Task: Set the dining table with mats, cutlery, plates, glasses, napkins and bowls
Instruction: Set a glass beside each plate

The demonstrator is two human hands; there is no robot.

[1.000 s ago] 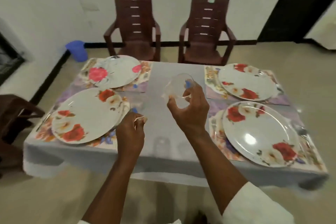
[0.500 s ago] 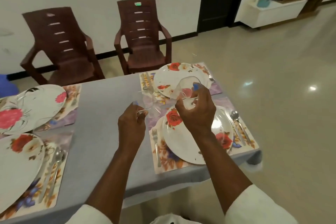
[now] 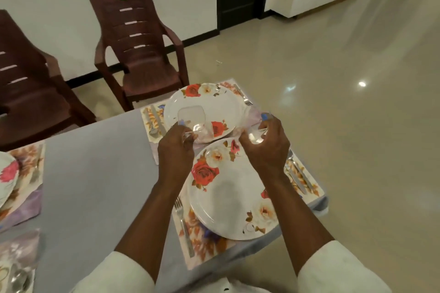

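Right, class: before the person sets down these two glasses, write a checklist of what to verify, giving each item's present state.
1. Left hand holds a glass: ok, fingers curl round its base.
2. Right hand holds the second glass: ok.
3. Both plates are in place, far plate and near plate: ok.
4. Cutlery is laid beside the near plate, fork to the left, knife to the right: ok.
5. Free spot on the mat for a glass: cannot tell, the hands cover the gap between the plates.
6. Glasses are upright: not ok, the left one tilts.
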